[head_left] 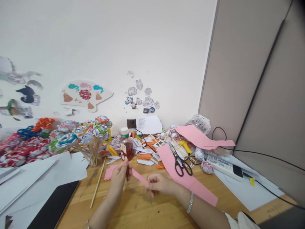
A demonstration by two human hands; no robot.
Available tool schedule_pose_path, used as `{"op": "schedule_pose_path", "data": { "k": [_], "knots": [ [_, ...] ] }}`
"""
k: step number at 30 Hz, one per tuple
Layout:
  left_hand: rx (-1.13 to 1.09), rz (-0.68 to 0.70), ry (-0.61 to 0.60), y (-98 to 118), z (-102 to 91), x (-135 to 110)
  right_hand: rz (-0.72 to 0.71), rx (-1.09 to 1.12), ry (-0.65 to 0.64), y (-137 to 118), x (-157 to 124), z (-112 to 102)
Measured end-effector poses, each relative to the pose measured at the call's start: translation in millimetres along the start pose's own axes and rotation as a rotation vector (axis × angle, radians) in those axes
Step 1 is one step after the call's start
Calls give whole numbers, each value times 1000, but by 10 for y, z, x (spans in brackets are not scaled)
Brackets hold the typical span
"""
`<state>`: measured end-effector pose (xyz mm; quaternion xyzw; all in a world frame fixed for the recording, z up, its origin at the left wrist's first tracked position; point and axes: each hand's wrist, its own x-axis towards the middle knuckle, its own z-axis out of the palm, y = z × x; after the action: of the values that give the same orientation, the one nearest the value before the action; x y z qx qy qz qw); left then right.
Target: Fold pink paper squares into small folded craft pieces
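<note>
Left fingers (125,164) and right fingers (151,185) pinch tightly shut toward opposite ends of the pink paper strip (140,177); light, even tension should prevent tearing.

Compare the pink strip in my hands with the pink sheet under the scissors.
The pink strip is short and narrow; the pink sheet is much longer and wider. Your left hand and right hand hold the strip, while the sheet lies on the table beneath the scissors. Both are pink and look like paper.
</note>
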<state>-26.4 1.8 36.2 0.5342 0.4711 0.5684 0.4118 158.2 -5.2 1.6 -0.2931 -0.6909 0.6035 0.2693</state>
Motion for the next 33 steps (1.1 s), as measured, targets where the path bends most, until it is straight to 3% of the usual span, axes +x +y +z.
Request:
{"op": "schedule_pose_path", "data": {
  "k": [3, 6, 12, 15, 25, 29, 33],
  "knots": [
    [65, -157, -115, -51, 31, -3, -13, 20, 17, 11, 8, -3],
    [185, -25, -107, -73, 101, -80, -22, 48, 6, 39, 21, -12],
    [325, 21, -113, -35, 146, -146, -25, 67, -6, 63, 37, -21],
    [306, 6, -117, -52, 118, -123, -41, 75, -4, 59, 30, -26],
    [275, -83, -346, -173, 194, -161, -20, 45, 15, 134, 59, -4],
    [255, -64, -354, -185, 233, -200, -58, 22, -3, 145, 69, 9],
    [189, -170, -374, -189, 243, -264, -82, -38, 33, 132, 60, 19]
  ]
}}
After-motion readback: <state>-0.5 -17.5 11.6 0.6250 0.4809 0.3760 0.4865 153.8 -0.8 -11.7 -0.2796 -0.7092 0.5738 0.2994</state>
